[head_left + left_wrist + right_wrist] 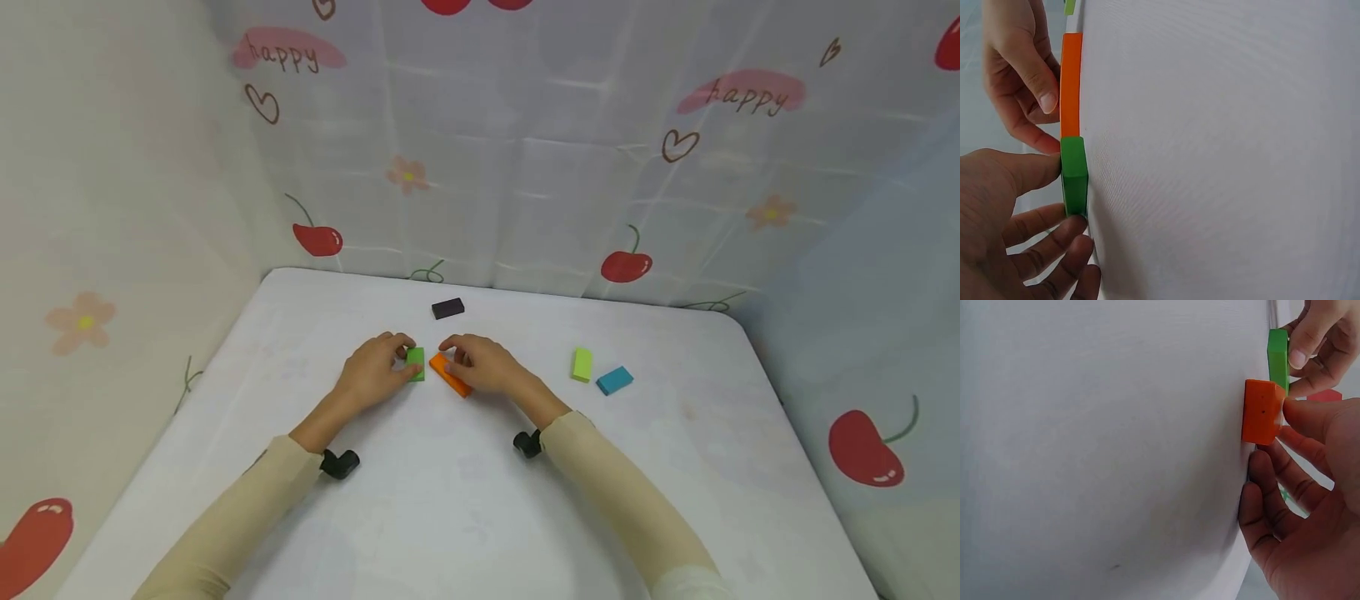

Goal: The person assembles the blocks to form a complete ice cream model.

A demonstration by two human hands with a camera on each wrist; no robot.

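Note:
My left hand (372,367) pinches a flat green block (416,364) at its ends, with the thumb on the near end and a finger on the far end. Just to its right, my right hand (486,364) holds an orange block (450,377) that lies at a slant. In the left wrist view, the green block (1075,175) appears in front of the orange block (1070,87). The right wrist view shows the orange block (1262,412) at the thumb, its far side partly hidden by fingers. Both blocks are at the white tabletop.
A dark block (448,308) lies beyond the hands. Off to the right are a lime block (581,365) and a blue block (615,381). The white table (420,517) backs onto a printed curtain (510,200). Black wrist cameras sit under both sleeves.

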